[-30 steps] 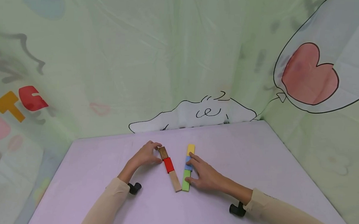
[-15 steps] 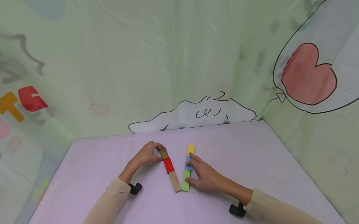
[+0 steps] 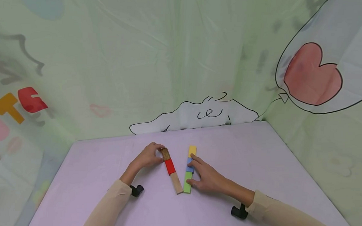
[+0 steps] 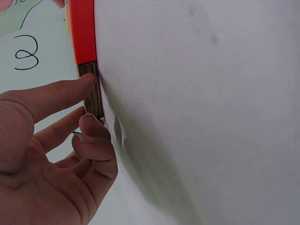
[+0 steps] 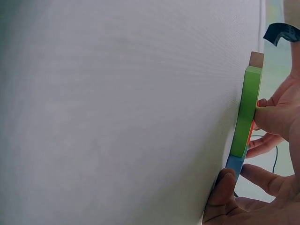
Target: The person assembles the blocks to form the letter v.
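Observation:
Two rows of wooden blocks form a narrow V on the table in the head view. The left row runs from a dark brown block through a red block to a pale wood block. Yellow, blue and green blocks make up the right row. My left hand pinches the dark brown block, thumb on its side and fingers at its far end. My right hand rests along the right row, thumb touching the green block and fingertips at the blue one.
A pale lilac cloth covers the table. Printed fabric walls rise behind it and at both sides. Black devices sit at the left wrist and right wrist.
My left hand has nudged the dark brown block slightly right, bringing it more in line with the red block. The right hand and its row have stayed put.

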Available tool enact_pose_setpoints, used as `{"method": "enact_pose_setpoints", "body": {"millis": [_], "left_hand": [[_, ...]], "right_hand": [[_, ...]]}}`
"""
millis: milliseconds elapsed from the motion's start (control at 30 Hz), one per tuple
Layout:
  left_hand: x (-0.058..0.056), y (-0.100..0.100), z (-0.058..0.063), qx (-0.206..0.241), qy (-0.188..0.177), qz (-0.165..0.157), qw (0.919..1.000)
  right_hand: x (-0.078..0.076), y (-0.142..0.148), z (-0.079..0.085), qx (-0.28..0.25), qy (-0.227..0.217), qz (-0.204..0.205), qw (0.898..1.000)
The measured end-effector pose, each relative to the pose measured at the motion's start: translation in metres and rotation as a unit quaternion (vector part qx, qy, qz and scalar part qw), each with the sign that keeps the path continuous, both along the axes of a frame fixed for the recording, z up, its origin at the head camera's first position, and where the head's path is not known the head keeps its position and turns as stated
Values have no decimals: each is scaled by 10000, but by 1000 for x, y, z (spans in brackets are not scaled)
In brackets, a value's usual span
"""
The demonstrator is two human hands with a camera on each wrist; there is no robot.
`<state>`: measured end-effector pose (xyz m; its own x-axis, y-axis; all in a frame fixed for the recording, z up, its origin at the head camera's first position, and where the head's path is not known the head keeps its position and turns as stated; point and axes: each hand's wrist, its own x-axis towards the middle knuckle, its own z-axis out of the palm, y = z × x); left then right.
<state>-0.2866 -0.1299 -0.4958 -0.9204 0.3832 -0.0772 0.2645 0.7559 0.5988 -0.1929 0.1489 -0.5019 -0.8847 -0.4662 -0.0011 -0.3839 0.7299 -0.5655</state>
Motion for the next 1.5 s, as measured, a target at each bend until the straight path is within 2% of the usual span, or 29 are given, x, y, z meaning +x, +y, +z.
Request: {"method": "enact_pose_setpoints", "body": {"millis": [400,700,1000,1333,1500], "left_hand": [[0,-2,-1,21,-29,2,10000],[5,-7,-1,-23,-99,162,9998],[10,-14,-5,-2,-11,316,9995],[24,-14,-2,207,287,488,9982],[35,-11,-1,239,720,375,9964]], "right_hand": [[-1,-1,0,45,-2,15,10000],[-2,-3,1,94,-32,-8,10000],[-2,-4,3,112,-84,-32,9999],[2,-3,6,256,-168,-115,9995],[4,-3,8,355,-115,-142,9992]]}}
